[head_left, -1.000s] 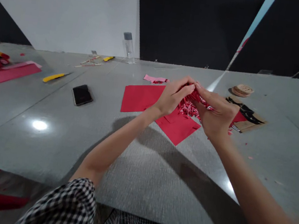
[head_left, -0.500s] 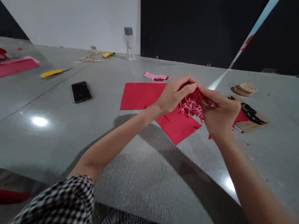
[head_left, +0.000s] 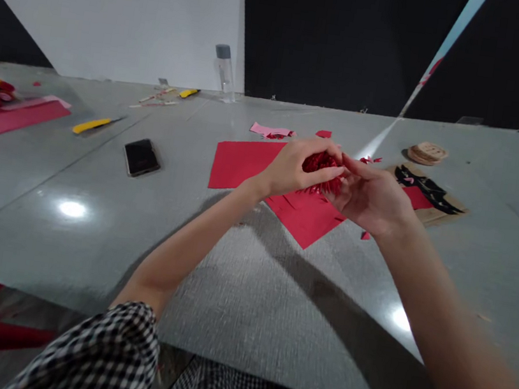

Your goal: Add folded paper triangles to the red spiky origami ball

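A round bundle of fringed red paper (head_left: 322, 168) is gripped above the grey table by my left hand (head_left: 295, 166). Its fingers curl over the top and the thumb lies across the near side. On the right side of the bundle, my right hand (head_left: 375, 196) has its fingertips closed against the paper edge, palm partly turned up. Beneath both hands lie red paper sheets (head_left: 239, 164), one with a corner pointing toward me. Part of the bundle is hidden behind my fingers.
A phone (head_left: 142, 157) and a yellow craft knife (head_left: 92, 126) lie left. Behind are pink paper scraps (head_left: 271, 132) and a clear bottle (head_left: 225, 77). At right sit round wooden pieces (head_left: 427, 153) and black cut-outs on brown card (head_left: 433, 192).
The fringed bundle has turned and shows more of its tips. My right hand has rolled its palm upward, and the loose pink-red shreds under the hands are now largely out of sight.
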Motion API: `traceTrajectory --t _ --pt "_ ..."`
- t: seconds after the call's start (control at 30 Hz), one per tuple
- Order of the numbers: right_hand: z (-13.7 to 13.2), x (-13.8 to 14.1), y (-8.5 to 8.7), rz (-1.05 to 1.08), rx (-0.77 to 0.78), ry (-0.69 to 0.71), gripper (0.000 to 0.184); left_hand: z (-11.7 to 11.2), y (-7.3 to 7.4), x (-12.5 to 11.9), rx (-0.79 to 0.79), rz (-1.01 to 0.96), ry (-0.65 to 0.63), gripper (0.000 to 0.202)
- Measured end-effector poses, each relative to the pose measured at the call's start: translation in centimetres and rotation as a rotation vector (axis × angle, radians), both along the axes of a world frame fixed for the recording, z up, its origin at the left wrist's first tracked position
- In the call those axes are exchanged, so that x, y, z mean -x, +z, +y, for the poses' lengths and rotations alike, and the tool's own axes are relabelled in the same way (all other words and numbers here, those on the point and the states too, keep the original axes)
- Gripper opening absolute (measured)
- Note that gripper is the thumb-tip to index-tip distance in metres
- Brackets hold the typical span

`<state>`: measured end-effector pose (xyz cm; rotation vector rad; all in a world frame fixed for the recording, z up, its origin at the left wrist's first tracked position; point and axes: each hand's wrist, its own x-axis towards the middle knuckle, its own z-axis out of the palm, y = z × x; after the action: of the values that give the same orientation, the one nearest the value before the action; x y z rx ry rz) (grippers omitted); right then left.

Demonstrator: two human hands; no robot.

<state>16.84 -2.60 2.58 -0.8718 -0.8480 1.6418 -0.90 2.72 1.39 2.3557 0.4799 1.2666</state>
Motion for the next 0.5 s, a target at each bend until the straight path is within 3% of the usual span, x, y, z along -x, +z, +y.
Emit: traceTrajectory --t 0.33,0.5 --pt "0.2 0.4 -0.7 0.063 -0.023 -0.014 0.019 -0.9 0.3 0.0 0.146 -0.081 0.02 0.033" --pt "-0.3 0.5 -0.3 0.026 -0.054 -0.015 0.016 -0.9 0.4 -0.3 0.065 -0.049 0.052 0.023"
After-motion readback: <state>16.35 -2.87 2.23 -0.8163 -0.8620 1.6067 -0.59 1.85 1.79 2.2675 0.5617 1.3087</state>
